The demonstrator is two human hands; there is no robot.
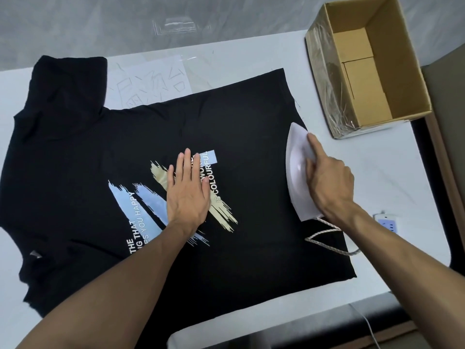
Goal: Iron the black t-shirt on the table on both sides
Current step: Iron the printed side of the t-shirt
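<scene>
Left hand flat on t-shirt print, fingers straight — right hand grips iron (index extended).

Indoor, plain makeshift work station. A flat white table serves as the ironing surface, with a bare grey wall behind it. Beyond and to the right of the right hand gripping the iron: an open cardboard box, film-wrapped outside. Nearer than the grip, to its right: a white power strip. A braided cord loops from the iron's heel. Home or workshop: cannot tell.
</scene>
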